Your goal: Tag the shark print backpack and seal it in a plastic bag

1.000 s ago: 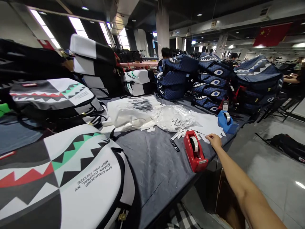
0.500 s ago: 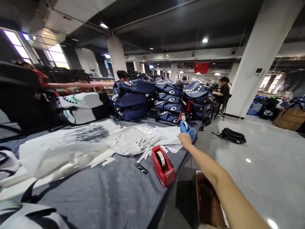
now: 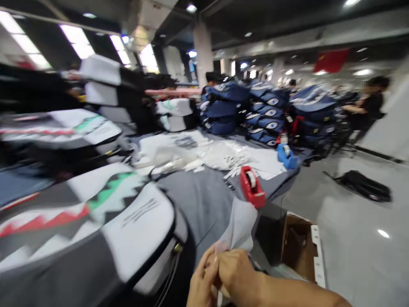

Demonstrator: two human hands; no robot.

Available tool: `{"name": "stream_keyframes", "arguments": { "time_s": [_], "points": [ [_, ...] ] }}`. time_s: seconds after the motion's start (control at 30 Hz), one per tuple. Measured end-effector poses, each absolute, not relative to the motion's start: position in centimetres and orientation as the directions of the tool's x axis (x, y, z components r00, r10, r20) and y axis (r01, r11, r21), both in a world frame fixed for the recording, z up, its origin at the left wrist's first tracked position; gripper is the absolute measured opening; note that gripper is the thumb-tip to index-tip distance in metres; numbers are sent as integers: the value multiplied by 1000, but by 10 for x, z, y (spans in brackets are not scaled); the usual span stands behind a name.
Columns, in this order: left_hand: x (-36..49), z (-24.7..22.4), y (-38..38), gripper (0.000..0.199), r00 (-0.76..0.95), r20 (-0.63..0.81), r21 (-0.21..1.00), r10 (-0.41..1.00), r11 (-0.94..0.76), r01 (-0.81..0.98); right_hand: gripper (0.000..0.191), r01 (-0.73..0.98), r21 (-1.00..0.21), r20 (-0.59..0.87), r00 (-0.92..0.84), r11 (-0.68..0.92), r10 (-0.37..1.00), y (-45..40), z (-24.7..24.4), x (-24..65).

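My left hand (image 3: 204,275) and my right hand (image 3: 238,270) meet low in the middle of the view, fingers closed together. Both pinch the lower end of a thin white sheet (image 3: 241,221), paper or film, which stands up above them over the table edge. Just beyond the sheet is a red tape dispenser (image 3: 254,192) with a white roll. To the left lies a large grey and white backpack (image 3: 137,221) with red and green zigzag teeth, close to my left hand. Motion blurs the fingertips.
A blue tape dispenser (image 3: 287,157) stands at the table's right edge near white sheets (image 3: 175,149). Stacked blue backpacks (image 3: 220,108) stand behind. An open cardboard box (image 3: 315,251) is on the right, with a black backpack (image 3: 364,185) on the floor. A person (image 3: 370,102) sits at far right.
My view has turned left and down. My right hand has come back from the blue dispenser, and my left hand has come into view. A white sheet is now between them.
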State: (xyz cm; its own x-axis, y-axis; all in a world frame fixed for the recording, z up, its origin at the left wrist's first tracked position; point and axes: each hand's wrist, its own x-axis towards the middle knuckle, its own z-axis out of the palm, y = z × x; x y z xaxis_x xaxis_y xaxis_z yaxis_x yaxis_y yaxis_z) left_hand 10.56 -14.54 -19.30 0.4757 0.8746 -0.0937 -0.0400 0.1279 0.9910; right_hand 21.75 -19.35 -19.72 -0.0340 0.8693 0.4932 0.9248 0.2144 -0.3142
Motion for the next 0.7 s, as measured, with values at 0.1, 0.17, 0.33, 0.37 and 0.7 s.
{"name": "stream_keyframes", "arguments": {
  "time_s": [0.1,0.17,0.33,0.37,0.7],
  "points": [
    [82,-201,-146,58,390,-289,928,874,355,-109,19,736,-571,390,-147,364,909,-203,-181,209],
    [63,-202,-149,51,333,-266,942,905,318,-112,26,656,-574,475,-220,490,852,-199,-164,221],
    [30,-196,-161,27,409,280,938,869,-338,78,51,563,-365,473,-574,742,668,-157,-158,230],
    [24,-195,-161,23,456,393,869,799,-484,98,47,516,-371,450,-627,772,636,-149,-162,227],
    [-41,-192,-160,20,332,492,773,805,-579,259,20,468,16,608,-706,883,363,-130,-155,197]
  ]
}}
